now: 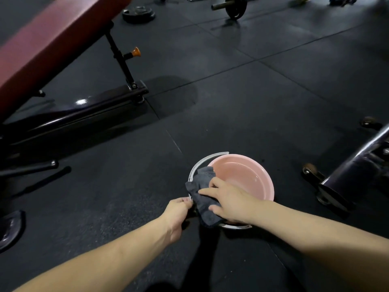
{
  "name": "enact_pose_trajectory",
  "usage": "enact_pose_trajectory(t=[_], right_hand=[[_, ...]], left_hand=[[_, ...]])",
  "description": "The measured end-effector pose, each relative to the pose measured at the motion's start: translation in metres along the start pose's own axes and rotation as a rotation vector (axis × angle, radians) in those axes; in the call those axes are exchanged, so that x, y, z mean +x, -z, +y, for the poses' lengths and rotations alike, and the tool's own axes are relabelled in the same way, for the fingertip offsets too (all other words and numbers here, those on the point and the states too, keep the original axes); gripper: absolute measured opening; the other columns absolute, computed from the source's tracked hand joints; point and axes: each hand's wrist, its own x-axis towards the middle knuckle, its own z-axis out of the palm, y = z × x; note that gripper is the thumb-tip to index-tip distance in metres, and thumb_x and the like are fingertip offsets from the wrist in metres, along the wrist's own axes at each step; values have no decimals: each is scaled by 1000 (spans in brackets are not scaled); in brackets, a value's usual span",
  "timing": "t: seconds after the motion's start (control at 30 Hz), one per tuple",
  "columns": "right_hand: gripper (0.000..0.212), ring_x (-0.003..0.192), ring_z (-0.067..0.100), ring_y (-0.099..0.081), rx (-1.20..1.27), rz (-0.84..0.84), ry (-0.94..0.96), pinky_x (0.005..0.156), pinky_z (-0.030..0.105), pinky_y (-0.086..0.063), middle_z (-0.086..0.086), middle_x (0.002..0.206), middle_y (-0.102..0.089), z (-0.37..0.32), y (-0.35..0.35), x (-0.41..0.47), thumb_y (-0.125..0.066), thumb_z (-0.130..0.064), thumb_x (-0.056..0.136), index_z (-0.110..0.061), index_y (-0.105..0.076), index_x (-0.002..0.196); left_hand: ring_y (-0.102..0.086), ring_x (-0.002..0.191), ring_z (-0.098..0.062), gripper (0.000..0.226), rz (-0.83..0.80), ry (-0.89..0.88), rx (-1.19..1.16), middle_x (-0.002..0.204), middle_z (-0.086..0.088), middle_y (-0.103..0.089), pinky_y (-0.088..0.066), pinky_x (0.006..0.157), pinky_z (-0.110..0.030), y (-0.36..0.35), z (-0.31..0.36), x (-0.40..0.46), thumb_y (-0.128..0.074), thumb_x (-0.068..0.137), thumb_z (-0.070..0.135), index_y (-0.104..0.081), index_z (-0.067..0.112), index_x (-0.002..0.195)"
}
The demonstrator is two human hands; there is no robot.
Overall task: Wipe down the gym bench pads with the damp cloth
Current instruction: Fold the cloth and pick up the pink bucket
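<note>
While the pink basin (pixel 248 178) is sitting on the black rubber floor (pixel 263 98) at about five o'clock in my view, I am seeing the dark cloth (pixel 203 197) draping over its near-left rim. The right hand (pixel 228 200) is lying on the cloth, fingers fairly straight and slightly spread, thumb against the fold. The left hand (pixel 179 209) is curling at the white handle (pixel 207 160), pinching it at seven o'clock of the basin. The red bench pad (pixel 48 45) is slanting across at ten o'clock, well apart from the cloth.
</note>
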Motion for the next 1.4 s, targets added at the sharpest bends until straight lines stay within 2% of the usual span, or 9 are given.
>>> enact_pose_trajectory(t=[0.2, 0.33, 0.53, 0.73, 0.87, 1.0, 1.13, 1.3, 1.4], right_hand=[[53, 107, 13, -44, 36, -30, -20, 105, 30, -39, -4, 130, -37, 3, 0, 9, -61, -32, 100, -33, -48, 151], [38, 96, 14, -39, 25, -32, 16, 89, 26, -36, -4, 118, -35, 0, 3, 9, -58, -27, 100, -31, -59, 138], [16, 90, 19, -38, -35, -36, 49, 74, 27, -31, 1, 112, -36, -3, 9, 6, -55, -16, 96, -12, -60, 111], [10, 86, -1, -47, 244, 11, -6, 73, 2, -34, -9, 113, -40, 3, 12, 1, -65, -13, 95, -16, -67, 86], [10, 93, 12, -53, 277, -4, -41, 76, 15, -40, -5, 112, -47, 8, 10, 0, -69, -12, 90, -16, -65, 83], [17, 105, 10, -58, 339, -1, -73, 92, 26, -49, -11, 114, -58, 10, 16, -4, -62, -12, 93, -24, -70, 104], [38, 79, -7, -63, 680, 53, -184, 76, 12, -46, -18, 86, -71, -4, 35, -11, -46, 5, 95, -12, -75, 110], [36, 68, 17, -56, 838, 21, -265, 67, 33, -46, 4, 75, -63, -15, 34, -12, -62, -40, 96, -5, -71, 93], [32, 70, 17, -64, 821, 69, -290, 70, 34, -51, 13, 80, -70, -12, 40, -17, -68, -36, 95, -4, -65, 92]], left_hand=[[-64, 69, -16, 16, 60, -39, 42, 80, 1, -71, -38, 67, -29, 0, 15, -11, -55, 104, 23, -67, 20, 93], [-67, 75, -21, 20, 38, -55, 30, 85, -2, -73, -38, 72, -34, -1, 21, -13, -58, 103, 38, -62, 19, 97], [-54, 59, -14, 19, 110, -263, 216, 74, -7, -64, -35, 42, -15, -10, 36, -15, -68, 97, 23, -55, 13, 87], [-47, 60, -14, 31, 120, -336, 334, 66, 0, -57, -39, 54, -25, -10, 48, -23, -73, 90, 34, -56, 15, 73], [-55, 71, -16, 31, 83, -396, 398, 72, -1, -64, -48, 69, -34, -8, 55, -28, -52, 86, 34, -67, 8, 81], [-60, 75, -13, 25, 53, -547, 633, 84, -5, -70, -53, 79, -39, 2, 49, -20, -51, 101, 30, -73, 25, 90], [-65, 110, -6, 27, -28, -558, 690, 115, 12, -70, -51, 103, -37, 3, 40, -16, -55, 92, 47, -70, 49, 114], [-59, 104, -7, 18, 58, -661, 710, 107, 9, -62, -50, 97, -34, -10, 32, -15, -67, 92, 42, -68, 41, 110], [-56, 109, -8, 22, 61, -669, 752, 111, 12, -59, -48, 99, -34, -11, 33, -15, -67, 94, 46, -67, 38, 115]])
